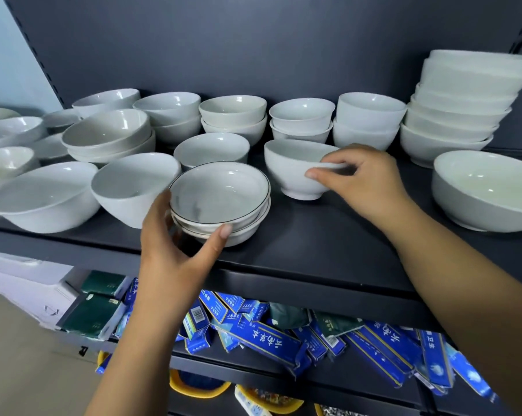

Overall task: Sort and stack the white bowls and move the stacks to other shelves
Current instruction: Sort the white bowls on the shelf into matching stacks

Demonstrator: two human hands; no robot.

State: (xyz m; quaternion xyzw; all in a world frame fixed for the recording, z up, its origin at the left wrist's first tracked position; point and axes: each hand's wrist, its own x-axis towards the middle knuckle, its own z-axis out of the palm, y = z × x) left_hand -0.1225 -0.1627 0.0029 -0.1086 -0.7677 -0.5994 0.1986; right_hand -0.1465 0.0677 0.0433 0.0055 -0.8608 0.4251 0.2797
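head view: left hand [175, 250] cups the dark-rimmed bowl stack [220, 199] near the front edge of the shelf [314, 244], curled round its sides. right hand [359, 175] pinches the rim of a footed white bowl [289, 172] just beside, mid-shelf. glazed ceramic likely handles stiff, slippery and chip-prone: support stacks from below, single bowls by the rim.

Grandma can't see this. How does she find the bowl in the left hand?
On the dark shelf of white bowls, look front and middle. The left hand grips a short stack there; its top bowl has a thin dark rim line, the others are plain white.
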